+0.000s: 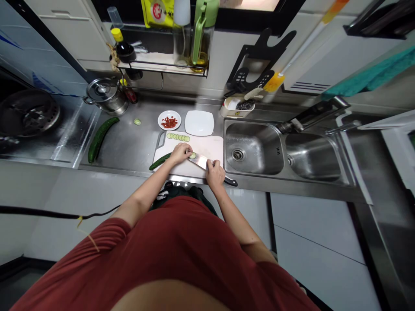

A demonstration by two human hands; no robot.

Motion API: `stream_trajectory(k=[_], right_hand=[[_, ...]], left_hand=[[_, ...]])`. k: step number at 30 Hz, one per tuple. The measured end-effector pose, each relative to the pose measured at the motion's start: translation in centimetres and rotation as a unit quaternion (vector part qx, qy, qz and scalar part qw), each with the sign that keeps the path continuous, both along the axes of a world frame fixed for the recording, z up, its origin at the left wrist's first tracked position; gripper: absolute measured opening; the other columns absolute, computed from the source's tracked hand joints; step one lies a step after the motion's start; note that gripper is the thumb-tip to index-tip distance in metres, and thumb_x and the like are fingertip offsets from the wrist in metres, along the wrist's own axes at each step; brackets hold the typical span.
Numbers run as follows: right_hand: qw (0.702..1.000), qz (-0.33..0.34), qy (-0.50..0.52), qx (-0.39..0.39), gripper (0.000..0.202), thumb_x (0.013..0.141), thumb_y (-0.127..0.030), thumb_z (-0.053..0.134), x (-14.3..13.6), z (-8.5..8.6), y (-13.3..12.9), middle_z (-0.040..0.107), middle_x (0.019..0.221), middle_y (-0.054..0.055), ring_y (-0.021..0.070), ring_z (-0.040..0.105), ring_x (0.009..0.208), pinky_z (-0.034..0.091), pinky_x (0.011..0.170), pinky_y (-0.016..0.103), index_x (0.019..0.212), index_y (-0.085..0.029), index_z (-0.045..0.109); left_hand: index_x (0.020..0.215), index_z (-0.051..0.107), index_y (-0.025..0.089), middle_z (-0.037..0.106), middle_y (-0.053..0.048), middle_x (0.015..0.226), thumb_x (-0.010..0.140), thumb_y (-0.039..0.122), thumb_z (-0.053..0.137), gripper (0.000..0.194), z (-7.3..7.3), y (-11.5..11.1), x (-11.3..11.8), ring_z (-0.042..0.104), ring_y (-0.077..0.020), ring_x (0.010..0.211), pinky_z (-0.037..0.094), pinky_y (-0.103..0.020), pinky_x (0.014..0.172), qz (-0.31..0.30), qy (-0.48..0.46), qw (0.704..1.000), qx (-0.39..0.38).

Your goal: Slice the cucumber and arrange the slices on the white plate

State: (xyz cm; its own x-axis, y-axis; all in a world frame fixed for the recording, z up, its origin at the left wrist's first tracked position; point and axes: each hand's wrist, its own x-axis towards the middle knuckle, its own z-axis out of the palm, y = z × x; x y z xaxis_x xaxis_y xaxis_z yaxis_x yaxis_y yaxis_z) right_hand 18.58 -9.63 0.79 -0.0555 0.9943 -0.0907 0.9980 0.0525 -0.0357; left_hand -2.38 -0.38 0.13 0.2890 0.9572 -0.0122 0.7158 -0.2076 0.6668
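A white cutting board (209, 147) lies on the steel counter, with a row of cucumber slices (178, 137) near its top left. My left hand (180, 153) is closed, its fingertips at a cucumber slice (192, 155) on the blade of a knife (200, 160). The end of a cut cucumber (159, 161) shows left of that hand, partly behind it. My right hand (215, 172) is closed around the knife near the board's right side. The black handle (231, 182) sticks out past it to the right.
Behind the board stand a plate of red pieces (169, 120) and a white square plate (199, 123). A whole cucumber (101, 139), a cucumber end (137, 122) and a steel pot (106, 96) are left. A double sink (254, 147) is right. A bottle shelf (158, 65) hangs above.
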Motion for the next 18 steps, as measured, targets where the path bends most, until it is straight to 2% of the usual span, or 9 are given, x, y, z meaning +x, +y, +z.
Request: stream_trajectory(k=[4,8,13,18], right_hand=[[1.000,-0.020,-0.002,-0.014,0.041,0.094,-0.021,0.043,0.6,-0.4,-0.2,0.047,0.116,0.010,0.0164,0.053,0.083,0.035,0.076,0.029,0.134,-0.027,0.050],[0.999,-0.029,0.000,-0.026,0.042,0.092,-0.021,0.048,1.0,-0.7,-0.3,0.047,0.116,0.009,0.0167,0.054,0.084,0.036,0.076,0.029,0.134,-0.026,0.050],[0.999,-0.039,0.001,-0.029,0.043,0.091,-0.021,0.049,1.5,-1.1,-0.3,0.047,0.115,0.009,0.0166,0.055,0.084,0.037,0.077,0.029,0.134,-0.026,0.050],[0.999,-0.045,0.006,-0.030,0.046,0.089,-0.021,0.053,1.7,-1.3,-0.3,0.046,0.116,0.009,0.0167,0.055,0.084,0.038,0.077,0.028,0.134,-0.026,0.050]], left_hand=[[0.089,0.068,0.019,0.068,-0.002,0.081,0.080,0.026,0.061,0.014,-1.0,1.2,0.1,0.060,-0.0168,0.078,0.046,-0.029,0.075,0.106,-0.059,0.991,-0.053],[0.087,0.068,0.016,0.068,-0.004,0.082,0.079,0.021,0.060,0.012,-2.5,3.5,0.0,0.061,-0.0155,0.076,0.045,-0.026,0.072,0.188,-0.083,0.976,-0.066],[0.086,0.066,0.018,0.068,-0.003,0.082,0.077,0.016,0.059,0.012,-3.5,6.3,0.0,0.061,-0.0159,0.078,0.044,-0.026,0.074,0.214,-0.039,0.975,-0.051],[0.091,0.065,0.020,0.068,-0.003,0.081,0.078,0.015,0.057,0.016,-3.7,7.6,0.3,0.060,-0.0174,0.079,0.043,-0.028,0.075,0.196,0.015,0.980,-0.039]])
